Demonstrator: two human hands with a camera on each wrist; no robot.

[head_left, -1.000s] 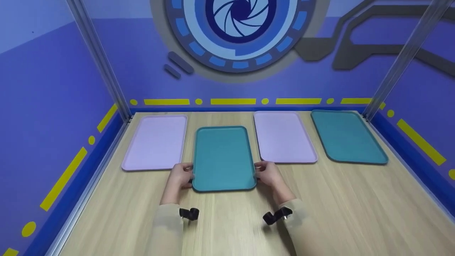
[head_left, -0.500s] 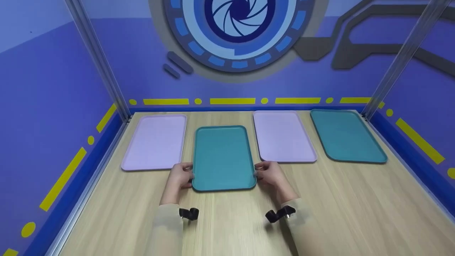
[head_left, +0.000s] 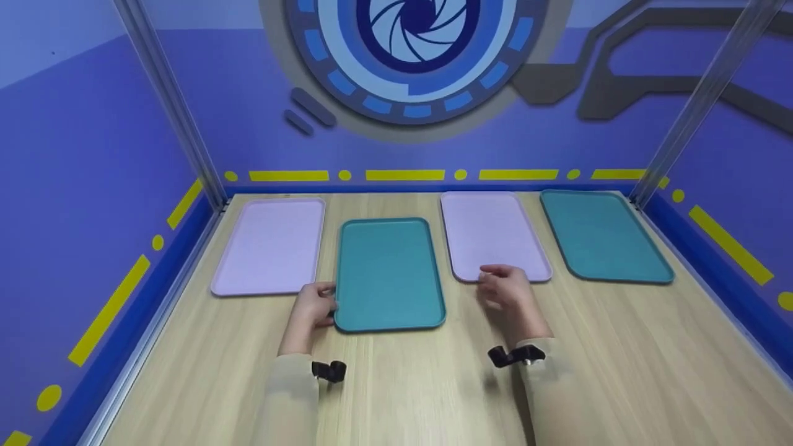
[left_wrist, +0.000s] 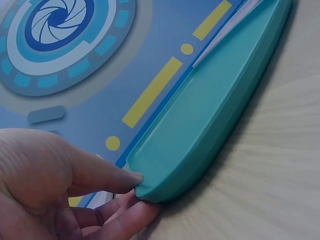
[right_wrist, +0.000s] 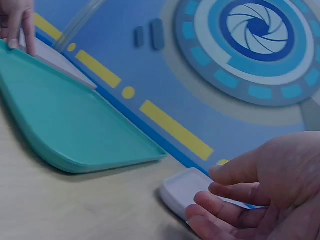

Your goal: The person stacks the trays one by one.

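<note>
The teal tray [head_left: 390, 272] lies in the middle of the table, a little nearer than the other trays. My left hand [head_left: 315, 305] pinches its left edge near the front corner. In the left wrist view the thumb [left_wrist: 127, 181] presses on the rim and the fingers curl beneath it. My right hand [head_left: 509, 288] is apart from that tray, to its right, with relaxed, slightly bent fingers and nothing in them. Its fingertips overlap the front edge of the right lilac tray [head_left: 495, 232] in the head view.
Another lilac tray [head_left: 272, 244] lies at the left, beside my left hand. At the far right rests a second teal tray [head_left: 607, 235]. Blue printed walls [head_left: 396, 148] and metal posts [head_left: 176, 105] bound the wooden table [head_left: 396, 384] at the back and sides.
My right hand has let go of the middle teal tray's right edge and moved right toward the lilac tray. The left hand keeps its hold, and the trays have stayed in place.
</note>
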